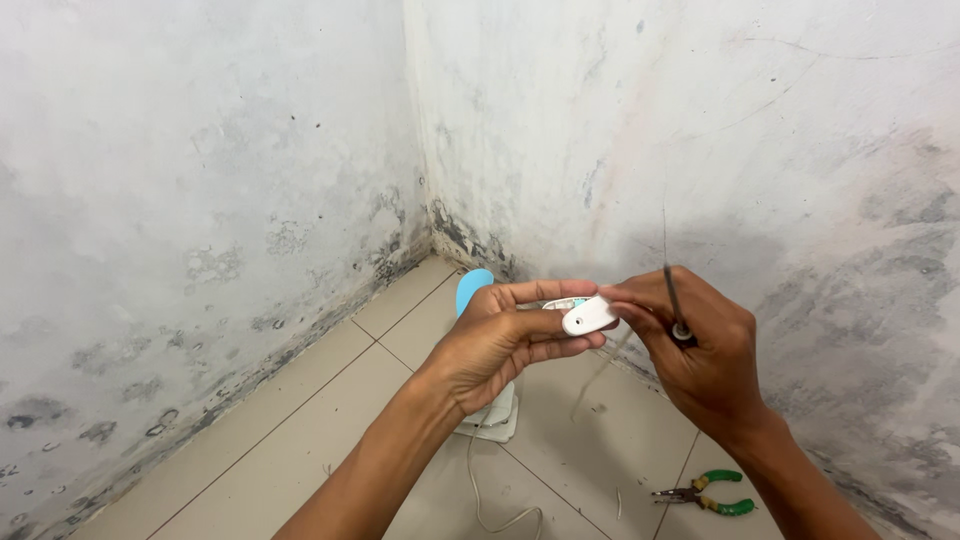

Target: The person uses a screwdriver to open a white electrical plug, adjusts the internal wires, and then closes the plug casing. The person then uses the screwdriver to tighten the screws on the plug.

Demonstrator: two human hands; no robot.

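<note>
Head view, looking down into a room corner. The left hand (510, 345) is curled closed around a small white plastic housing (588, 316), gripping it between the thumb on top and the fingers beneath; the rounded white end of the housing projects to the right past the fingertips. The housing is held in the air above the floor, at about the centre of the view, between the two hands.

The right hand (700, 355) meets it from the right. Its thumb and forefinger pinch together at the housing's upper edge, touching it, while the remaining fingers are closed around a thin dark-shafted tool (672, 295). The shaft stands nearly upright above the knuckles, and the tool's lower end shows against the palm. Whether the tool is a screwdriver or a probe cannot be told.

A thin white cord (600, 372) hangs down from the underside of the housing, between the two wrists.

Directly behind the left hand, partly hidden by it, stands a light blue and white appliance (474, 290) on the floor; only its blue rounded top and white base are visible. A second white cable (490, 500) trails from its base toward the lower edge of the view.

On the beige tiled floor (300, 450), below the right forearm, lie green-handled pliers (710, 495), well apart from both hands. Two stained, mottled white walls (200, 200) meet in the corner behind.
</note>
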